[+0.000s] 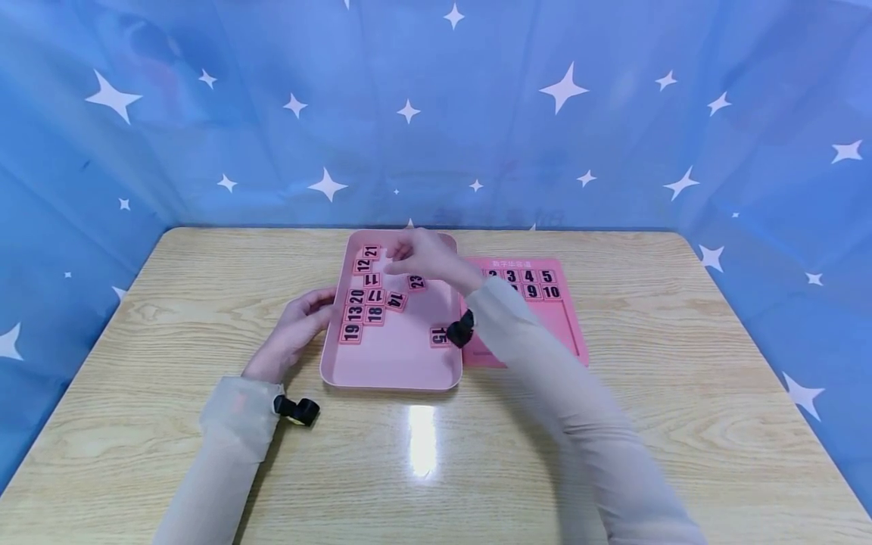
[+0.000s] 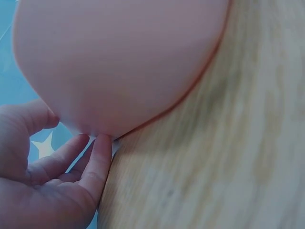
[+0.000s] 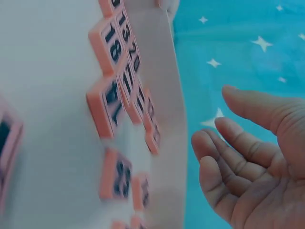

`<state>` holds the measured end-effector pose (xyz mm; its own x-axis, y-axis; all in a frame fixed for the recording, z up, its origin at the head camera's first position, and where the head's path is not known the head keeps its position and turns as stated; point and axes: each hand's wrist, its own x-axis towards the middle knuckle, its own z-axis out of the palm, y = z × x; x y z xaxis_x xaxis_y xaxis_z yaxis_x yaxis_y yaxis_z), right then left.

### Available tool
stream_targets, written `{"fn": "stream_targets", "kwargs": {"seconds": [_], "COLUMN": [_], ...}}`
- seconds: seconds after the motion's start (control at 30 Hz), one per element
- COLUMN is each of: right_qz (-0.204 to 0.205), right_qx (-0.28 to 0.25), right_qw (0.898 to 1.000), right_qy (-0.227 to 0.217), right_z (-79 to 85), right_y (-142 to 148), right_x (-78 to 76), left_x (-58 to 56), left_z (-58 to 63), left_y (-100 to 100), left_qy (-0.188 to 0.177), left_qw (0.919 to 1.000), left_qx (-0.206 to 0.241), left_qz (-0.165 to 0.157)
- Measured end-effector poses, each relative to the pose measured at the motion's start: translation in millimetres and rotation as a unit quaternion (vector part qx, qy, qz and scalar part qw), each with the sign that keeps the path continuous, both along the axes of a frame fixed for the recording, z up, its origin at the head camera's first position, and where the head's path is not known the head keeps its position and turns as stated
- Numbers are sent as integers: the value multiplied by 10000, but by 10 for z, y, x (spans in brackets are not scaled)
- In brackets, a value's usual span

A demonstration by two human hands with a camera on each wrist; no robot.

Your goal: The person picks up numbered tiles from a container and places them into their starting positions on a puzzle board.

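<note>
A pink tray holds several loose number tiles, among them 14, 23 and 19. My left hand is at the tray's left side. In the left wrist view its fingertips touch the outer wall and the thumb lies by the rim. Over the far part of the tray hovers my right hand. The right wrist view shows its thumb and loosely bent fingers apart, with nothing between them. Tile 15 lies at the tray's right side, partly behind the wrist camera.
To the tray's right lies a pink number board with two rows of tiles at its top, including 5 and 10. My right forearm covers its left part. A wooden table carries everything, with a blue starry curtain behind.
</note>
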<state>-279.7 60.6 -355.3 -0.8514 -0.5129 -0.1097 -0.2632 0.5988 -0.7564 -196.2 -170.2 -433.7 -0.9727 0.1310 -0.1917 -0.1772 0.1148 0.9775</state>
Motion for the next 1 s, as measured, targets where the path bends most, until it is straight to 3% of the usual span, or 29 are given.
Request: {"fn": "stream_targets", "kwargs": {"seconds": [0.27, 0.53, 1.0], "right_qz": [-228, -619, -318], "right_qx": [-316, 27, 240], "right_qw": [9989, 9954, 9982], "right_qy": [-258, -731, -441], "right_z": [-208, -378, -495], "right_y": [-268, -332, -392], "right_x": [-69, -117, -143], "left_x": [-2, -9, 19], "left_z": [18, -20, 5], "left_y": [12, 14, 19], "left_qy": [-19, 101, 94], "left_qw": [10000, 9999, 9999], "left_qx": [-22, -1, -11], "left_qz": [-39, -13, 52]}}
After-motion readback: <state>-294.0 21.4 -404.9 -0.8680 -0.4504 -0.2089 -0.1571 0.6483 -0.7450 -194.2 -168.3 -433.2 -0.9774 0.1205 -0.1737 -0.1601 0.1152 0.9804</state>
